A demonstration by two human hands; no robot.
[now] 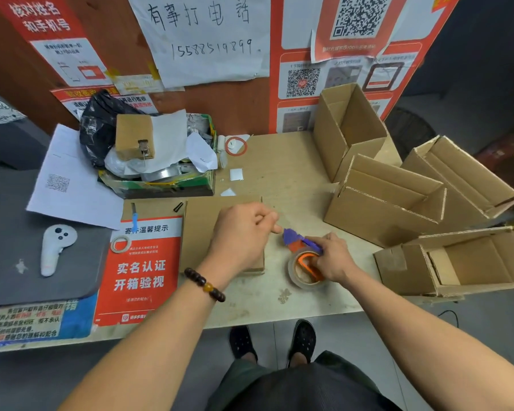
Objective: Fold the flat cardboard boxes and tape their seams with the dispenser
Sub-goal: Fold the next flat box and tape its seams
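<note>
Partly hidden, the tape dispenser [304,256] sits gripped in the right hand [334,258]; left hand [242,232] curled, pinch unclear.

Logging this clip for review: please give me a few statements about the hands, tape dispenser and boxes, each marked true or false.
1. The right hand grips the tape dispenser. True.
2. The left hand lies flat and open on the table. False: its fingers are curled, pinching near the dispenser's purple tip.
3. Several folded boxes stand to the right of the hands. True.
4. The white controller sits inside a folded box. False: it lies on the grey surface at the left.
5. A beaded bracelet is on the right wrist. False: it is on the left wrist.
</note>
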